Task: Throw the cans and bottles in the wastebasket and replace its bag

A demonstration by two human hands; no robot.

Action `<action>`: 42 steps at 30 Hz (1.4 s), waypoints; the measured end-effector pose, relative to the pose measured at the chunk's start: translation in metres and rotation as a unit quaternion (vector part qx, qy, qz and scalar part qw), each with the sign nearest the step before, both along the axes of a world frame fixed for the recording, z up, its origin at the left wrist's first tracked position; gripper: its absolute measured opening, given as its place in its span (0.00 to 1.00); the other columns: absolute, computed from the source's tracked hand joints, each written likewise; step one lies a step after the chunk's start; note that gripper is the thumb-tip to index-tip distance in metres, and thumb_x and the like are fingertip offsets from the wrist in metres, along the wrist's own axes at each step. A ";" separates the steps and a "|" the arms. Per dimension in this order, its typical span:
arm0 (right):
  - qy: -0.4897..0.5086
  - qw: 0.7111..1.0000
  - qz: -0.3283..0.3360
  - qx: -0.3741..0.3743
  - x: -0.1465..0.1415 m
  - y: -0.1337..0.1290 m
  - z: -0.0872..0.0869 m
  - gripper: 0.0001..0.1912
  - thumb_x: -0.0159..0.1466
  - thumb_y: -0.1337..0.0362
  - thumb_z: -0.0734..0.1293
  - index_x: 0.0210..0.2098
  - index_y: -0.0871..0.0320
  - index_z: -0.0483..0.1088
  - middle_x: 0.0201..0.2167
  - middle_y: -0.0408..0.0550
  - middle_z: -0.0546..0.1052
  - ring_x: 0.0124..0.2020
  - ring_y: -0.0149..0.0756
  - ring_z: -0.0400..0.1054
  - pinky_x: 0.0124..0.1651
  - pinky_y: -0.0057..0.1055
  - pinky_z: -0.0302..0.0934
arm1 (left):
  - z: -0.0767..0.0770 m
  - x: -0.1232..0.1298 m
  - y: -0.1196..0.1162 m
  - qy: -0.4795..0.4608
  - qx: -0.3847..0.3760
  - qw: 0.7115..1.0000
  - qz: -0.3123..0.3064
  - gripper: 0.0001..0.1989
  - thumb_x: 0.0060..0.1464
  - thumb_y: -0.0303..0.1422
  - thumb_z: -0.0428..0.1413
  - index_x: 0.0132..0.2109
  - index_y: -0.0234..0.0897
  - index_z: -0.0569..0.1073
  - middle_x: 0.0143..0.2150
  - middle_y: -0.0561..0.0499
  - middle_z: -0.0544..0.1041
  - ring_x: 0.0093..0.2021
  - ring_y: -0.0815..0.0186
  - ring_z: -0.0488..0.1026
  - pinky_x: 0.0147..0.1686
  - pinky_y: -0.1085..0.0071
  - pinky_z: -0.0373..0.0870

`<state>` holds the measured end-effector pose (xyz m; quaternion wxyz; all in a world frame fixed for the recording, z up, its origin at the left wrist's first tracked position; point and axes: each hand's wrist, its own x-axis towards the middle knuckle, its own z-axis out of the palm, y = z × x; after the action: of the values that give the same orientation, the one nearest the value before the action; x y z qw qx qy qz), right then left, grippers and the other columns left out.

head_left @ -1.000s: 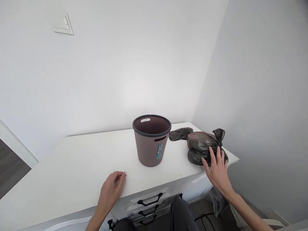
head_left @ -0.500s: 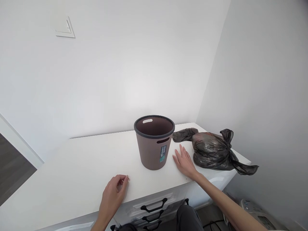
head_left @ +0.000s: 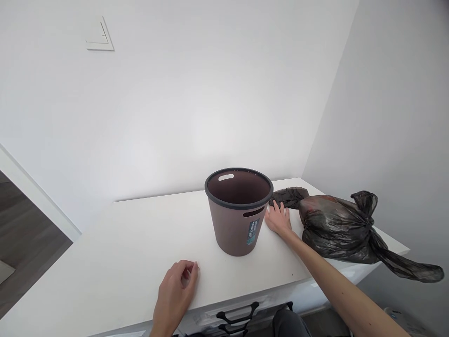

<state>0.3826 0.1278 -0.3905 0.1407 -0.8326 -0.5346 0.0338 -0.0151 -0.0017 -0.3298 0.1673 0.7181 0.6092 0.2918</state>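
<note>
A brown trash can (head_left: 229,229) with a dark rim stands upright on the white countertop, with oval handle holes and a label on its side. My right hand (head_left: 278,218) lies to its right, fingers spread, the fingertips at the near end of a folded black plastic bag (head_left: 291,196). Beside that lies a full, knotted black garbage bag (head_left: 336,229); whether the two are joined I cannot tell. At the counter's front, left of the can, rests my left hand (head_left: 175,290), thumb and forefinger closed in a ring with nothing visible in them.
The white countertop (head_left: 140,252) runs along the back wall and ends at the right wall. Below its front edge are drawers with black handles (head_left: 238,313). A light switch (head_left: 100,37) sits on the wall at upper left. Dark flooring (head_left: 31,248) shows at far left.
My right hand has moved farther back along the counter to the folded black bag. My left hand keeps its pose. The whole view has shifted slightly, so things appear farther right.
</note>
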 end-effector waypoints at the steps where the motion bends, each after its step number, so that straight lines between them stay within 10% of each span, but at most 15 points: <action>1: 0.000 1.000 0.003 -0.002 0.000 -0.001 0.000 0.34 0.74 0.55 0.45 0.70 0.68 0.61 0.76 0.57 0.51 0.76 0.56 0.37 0.74 0.54 0.30 | 0.000 0.000 0.000 0.000 -0.002 1.000 0.000 0.20 0.64 0.52 0.49 0.33 0.44 0.72 0.31 0.50 0.76 0.34 0.58 0.73 0.35 0.65 0.68; 14: 0.002 0.997 0.074 -0.024 -0.023 -0.060 0.011 0.37 0.75 0.50 0.43 0.70 0.67 0.61 0.77 0.52 0.46 0.78 0.45 0.34 0.75 0.45 0.28 | 0.008 -0.002 -0.006 0.009 -0.010 1.000 -0.005 0.21 0.64 0.52 0.46 0.35 0.43 0.73 0.33 0.51 0.77 0.36 0.59 0.74 0.38 0.65 0.68; 26: 0.085 0.970 0.223 0.055 -0.080 -0.219 0.029 0.30 0.75 0.54 0.50 0.65 0.64 0.68 0.74 0.57 0.57 0.75 0.47 0.47 0.75 0.47 0.40 | 0.013 -0.010 -0.012 -0.023 -0.007 0.998 -0.052 0.22 0.63 0.53 0.46 0.37 0.42 0.76 0.37 0.49 0.80 0.39 0.58 0.76 0.41 0.64 0.70; 30: 0.233 0.941 0.217 0.114 -0.087 -0.277 0.071 0.29 0.72 0.54 0.57 0.69 0.56 0.64 0.69 0.54 0.67 0.71 0.49 0.56 0.70 0.47 0.55 | 0.024 -0.010 -0.030 -0.060 -0.008 0.993 -0.098 0.25 0.64 0.55 0.46 0.38 0.41 0.76 0.38 0.48 0.81 0.37 0.59 0.75 0.41 0.64 0.71; 35: 0.435 0.860 0.210 0.168 -0.088 -0.319 0.167 0.24 0.69 0.46 0.63 0.58 0.51 0.73 0.48 0.50 0.79 0.44 0.43 0.74 0.54 0.41 0.69 | 0.052 0.011 -0.066 -0.134 -0.004 0.981 -0.139 0.24 0.64 0.55 0.48 0.48 0.42 0.76 0.50 0.44 0.80 0.45 0.57 0.75 0.34 0.68 0.72; 38: 0.508 0.818 0.195 0.185 -0.092 -0.328 0.209 0.22 0.66 0.45 0.68 0.53 0.50 0.76 0.39 0.46 0.77 0.41 0.40 0.73 0.50 0.38 0.69 | 0.076 0.029 -0.087 -0.199 -0.041 0.957 -0.208 0.25 0.66 0.54 0.48 0.59 0.45 0.72 0.61 0.43 0.75 0.57 0.55 0.73 0.46 0.64 0.76; 42: 0.541 0.791 0.198 0.204 -0.101 -0.329 0.224 0.23 0.64 0.44 0.70 0.53 0.50 0.76 0.33 0.43 0.74 0.38 0.38 0.71 0.51 0.38 0.67 | 0.110 0.041 -0.111 -0.289 -0.125 0.900 -0.301 0.27 0.69 0.52 0.42 0.66 0.46 0.68 0.64 0.46 0.74 0.65 0.56 0.69 0.65 0.57 0.66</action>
<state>0.2814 -0.2011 -0.1663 0.5641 -0.5058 -0.5188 0.3961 0.0264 -0.1128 -0.2197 0.5040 0.7246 0.3207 0.3437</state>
